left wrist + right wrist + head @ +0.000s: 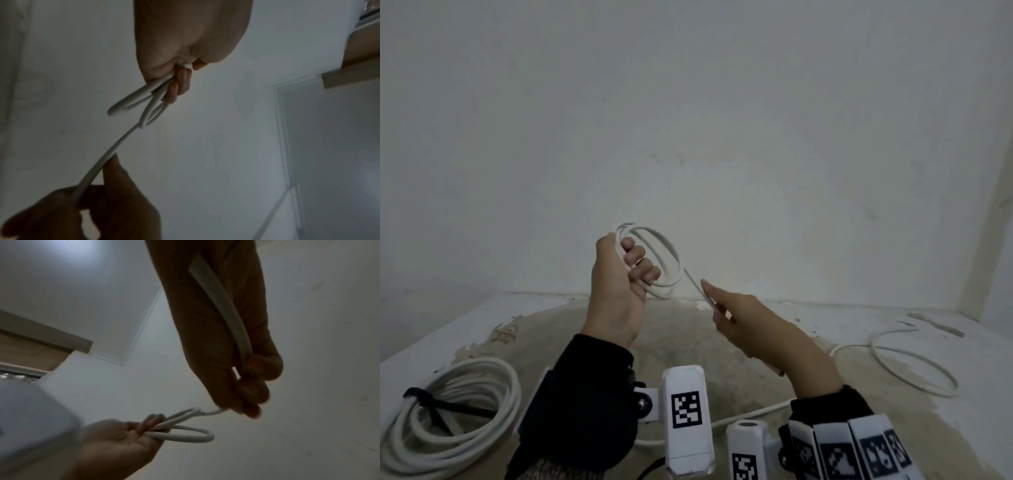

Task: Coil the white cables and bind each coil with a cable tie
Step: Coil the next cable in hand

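My left hand (631,263) is raised above the table and grips a small coil of white cable (666,255), two or three loops showing past its curled fingers. From the coil one strand (693,279) runs down to my right hand (717,308), which pinches it between thumb and fingers. In the left wrist view the loops (131,100) hang from the curled fingers (179,84). In the right wrist view the cable (224,308) lies along the palm and leaves past the fingertips (252,395). The slack (914,366) of this cable loops on the table at the right.
A larger white cable coil (458,421) bound with a black cable tie (428,402) lies on the table at the near left. The worn table top (688,346) ends at a white wall close behind. A few loose strips (935,325) lie at the far right.
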